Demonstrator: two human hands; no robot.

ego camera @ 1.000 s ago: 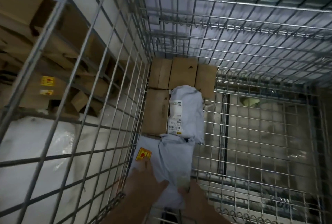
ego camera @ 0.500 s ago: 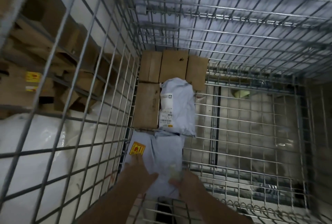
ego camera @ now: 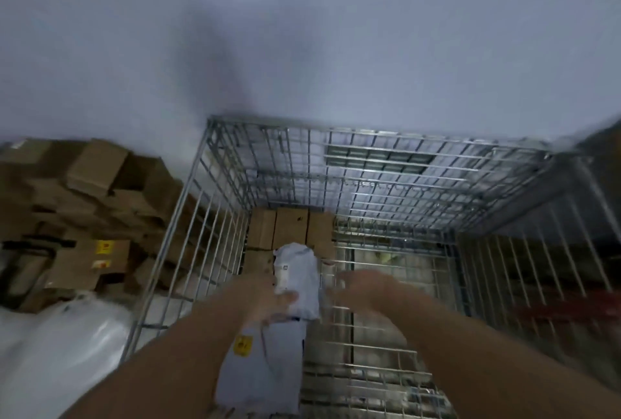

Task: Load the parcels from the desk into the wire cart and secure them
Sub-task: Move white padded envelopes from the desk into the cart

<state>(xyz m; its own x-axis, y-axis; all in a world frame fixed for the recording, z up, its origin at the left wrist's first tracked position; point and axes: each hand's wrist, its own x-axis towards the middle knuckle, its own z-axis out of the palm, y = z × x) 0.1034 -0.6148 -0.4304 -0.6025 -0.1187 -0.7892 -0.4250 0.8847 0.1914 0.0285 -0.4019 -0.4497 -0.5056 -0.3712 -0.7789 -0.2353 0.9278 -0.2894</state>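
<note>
— While both my hands hang loose over the cart [ego camera: 336, 136], holding nothing, what's the plan?

— My left hand [ego camera: 268, 301] and right hand [ego camera: 366, 287] go for the next parcel; two mailers [ego camera: 265, 368] already lie along the left wall by the boxes [ego camera: 290, 228].

— Obstacles?

— The cart's high rim, and cartons [ego camera: 90, 217] piled outside left.

Wire cart [ego camera: 396, 163], mesh floor and walls. On its floor, ahead of the left hand [ego camera: 268, 301]: brown cardboard boxes [ego camera: 290, 227] in a row against the far wall, one more box [ego camera: 257, 262] just nearer. Grey poly parcel [ego camera: 299, 279] between the two hands, partly over the boxes. Second grey parcel [ego camera: 265, 371], yellow sticker, below the left forearm. Floor under the right hand [ego camera: 366, 287] is open mesh.
</note>
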